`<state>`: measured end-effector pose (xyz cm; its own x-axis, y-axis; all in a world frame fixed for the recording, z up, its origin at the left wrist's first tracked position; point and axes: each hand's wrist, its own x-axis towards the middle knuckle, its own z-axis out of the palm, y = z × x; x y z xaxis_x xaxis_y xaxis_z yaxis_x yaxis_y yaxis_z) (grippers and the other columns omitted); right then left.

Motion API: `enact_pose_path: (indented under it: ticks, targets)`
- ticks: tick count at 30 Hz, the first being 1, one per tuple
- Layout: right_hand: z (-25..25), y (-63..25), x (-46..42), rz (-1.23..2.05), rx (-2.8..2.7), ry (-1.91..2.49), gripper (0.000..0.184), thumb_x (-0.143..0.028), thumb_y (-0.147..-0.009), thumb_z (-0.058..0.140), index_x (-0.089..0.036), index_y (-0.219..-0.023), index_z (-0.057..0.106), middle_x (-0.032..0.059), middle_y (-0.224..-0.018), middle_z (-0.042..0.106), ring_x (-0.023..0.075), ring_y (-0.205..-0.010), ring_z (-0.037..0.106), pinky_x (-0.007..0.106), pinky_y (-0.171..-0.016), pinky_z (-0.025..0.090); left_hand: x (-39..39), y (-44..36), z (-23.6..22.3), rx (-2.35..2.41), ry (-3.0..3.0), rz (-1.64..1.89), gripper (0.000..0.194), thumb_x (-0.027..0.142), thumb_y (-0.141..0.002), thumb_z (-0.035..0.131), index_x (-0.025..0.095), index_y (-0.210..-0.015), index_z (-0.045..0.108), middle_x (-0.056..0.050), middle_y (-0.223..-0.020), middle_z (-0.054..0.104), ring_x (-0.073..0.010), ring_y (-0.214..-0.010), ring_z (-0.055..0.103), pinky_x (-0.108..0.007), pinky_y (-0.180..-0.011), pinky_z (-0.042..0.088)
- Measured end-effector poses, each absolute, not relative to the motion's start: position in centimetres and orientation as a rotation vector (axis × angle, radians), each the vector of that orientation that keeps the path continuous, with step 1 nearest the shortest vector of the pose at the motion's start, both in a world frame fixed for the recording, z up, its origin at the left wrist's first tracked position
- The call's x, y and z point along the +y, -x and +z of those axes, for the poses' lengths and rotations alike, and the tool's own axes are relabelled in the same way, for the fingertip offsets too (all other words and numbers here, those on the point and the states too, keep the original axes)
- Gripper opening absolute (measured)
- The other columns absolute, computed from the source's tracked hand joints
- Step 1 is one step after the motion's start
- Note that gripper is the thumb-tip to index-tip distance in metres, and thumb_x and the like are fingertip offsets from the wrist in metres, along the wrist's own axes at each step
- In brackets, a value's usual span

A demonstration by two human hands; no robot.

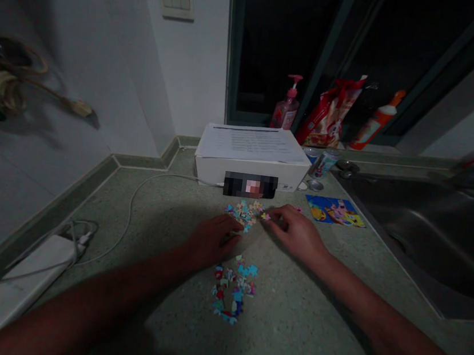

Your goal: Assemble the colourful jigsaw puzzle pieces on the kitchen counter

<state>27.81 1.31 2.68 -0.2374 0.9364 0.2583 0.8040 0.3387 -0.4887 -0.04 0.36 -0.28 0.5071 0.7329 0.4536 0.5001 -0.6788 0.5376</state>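
Note:
A loose pile of small jigsaw puzzle pieces (244,210) lies on the counter before the white box. At its right edge my right hand (297,229) has thumb and index finger closed on a yellow and pink puzzle piece (265,217). My left hand (212,239) rests at the pile's near left side, its curled fingers touching the edge and its thumb apart from them. Nearer to me is a second group of pieces (237,295), in blue, red and white, roughly forming a ring; whether they interlock is hard to see.
Behind the pile stands a white box (252,159) with a phone (250,186) leaning on it. A colourful cartoon picture card (335,211) lies right, near a can (325,164) and the sink (423,241). A white cable (130,210) runs to a power strip (30,276) at left.

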Motion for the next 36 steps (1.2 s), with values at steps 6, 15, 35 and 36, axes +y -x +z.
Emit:
enact_pose_path:
  ticks: [6,15,35,36]
  targets:
    - [3.2,-31.6,3.3,0.124,-2.091,1.893,0.021,-0.026,-0.105,0.065,-0.019,-0.115,0.082,0.0163,-0.118,0.078,0.0324,-0.102,0.075,0.039,-0.082,0.053,0.3,0.1,-0.1,1.059,-2.349,0.91,0.02,0.027,-0.102,0.063,0.036,-0.116,0.074,-0.006,-0.111,0.08,-0.0261,-0.092,0.076,-0.047,-0.083,0.066]
    - [2.6,-29.4,3.7,-0.068,-2.238,1.755,0.025,-0.031,-0.107,0.066,-0.017,-0.123,0.08,0.0157,-0.122,0.075,0.032,-0.119,0.069,0.041,-0.102,0.053,0.4,0.0,-0.5,1.021,-2.466,0.993,0.023,0.018,-0.101,0.063,0.031,-0.117,0.073,-0.004,-0.108,0.08,-0.0227,-0.092,0.077,-0.041,-0.081,0.068]
    - [1.9,-28.4,3.6,-0.038,-2.31,1.621,0.018,-0.025,-0.102,0.068,-0.016,-0.111,0.081,0.0172,-0.124,0.076,0.0323,-0.114,0.07,0.044,-0.101,0.053,0.2,-0.2,0.2,1.014,-2.47,1.009,0.025,0.02,-0.102,0.057,0.036,-0.115,0.07,0.0,-0.107,0.081,-0.0207,-0.09,0.078,-0.036,-0.077,0.064]
    - [1.9,-28.4,3.6,-0.032,-2.306,1.604,0.018,-0.025,-0.103,0.068,-0.016,-0.112,0.081,0.0176,-0.124,0.076,0.0332,-0.114,0.07,0.045,-0.101,0.054,0.2,-0.2,0.3,1.016,-2.475,1.014,0.025,0.019,-0.102,0.057,0.036,-0.115,0.07,0.0,-0.107,0.081,-0.0205,-0.09,0.078,-0.036,-0.078,0.064]
